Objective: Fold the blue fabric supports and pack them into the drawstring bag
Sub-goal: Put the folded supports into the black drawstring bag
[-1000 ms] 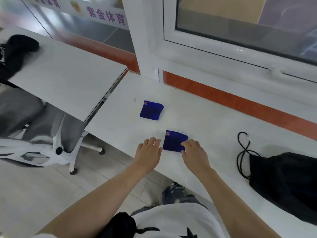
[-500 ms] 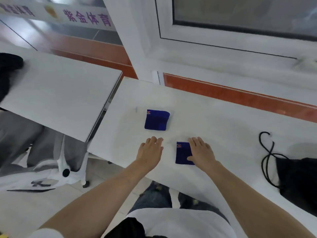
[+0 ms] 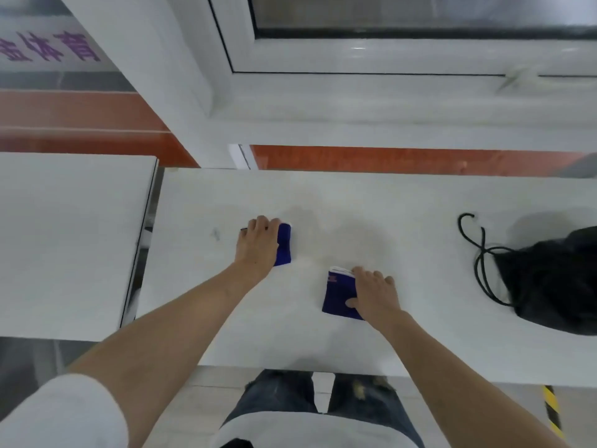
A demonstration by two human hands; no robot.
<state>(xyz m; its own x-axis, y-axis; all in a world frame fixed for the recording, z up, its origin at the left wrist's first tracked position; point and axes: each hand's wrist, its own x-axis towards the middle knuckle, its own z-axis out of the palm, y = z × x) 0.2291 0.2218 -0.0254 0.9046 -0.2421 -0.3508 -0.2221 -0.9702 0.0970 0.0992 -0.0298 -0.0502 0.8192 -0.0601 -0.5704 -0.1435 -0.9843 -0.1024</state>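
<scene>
- The left hand (image 3: 258, 245) lies on top of the far blue support (image 3: 284, 244), covering most of it. The fingers curl over its far edge, so I judge this a grip rather than a flat press, probably to gather the folded piece up.
- That support sits on the white counter (image 3: 403, 221), left of centre. Only its right strip shows past the hand, and it looks already folded into a compact pad.
- The right hand (image 3: 374, 294) rests on the near blue support (image 3: 337, 295), with the fingers spread across the right part and the thumb pressed onto the blue face. It seems to hold the layers together so the fold does not spring open. Whether the fingers wrap under the right edge is hidden.
- The near support shows a pale edge at its far end, likely the inner layers or a label of the folded piece.
- The two supports are apart, one under each hand, which suits lifting both at once.
- The black drawstring bag (image 3: 555, 279) lies slumped at the right end of the counter, well apart from both supports. Its cord (image 3: 478, 253) loops loose on the counter towards the left. I cannot tell where the mouth lies or whether it is open.
- By my reading, folding is done or nearly so and packing has not begun. Both supports must travel right, and the bag mouth will need opening.
</scene>
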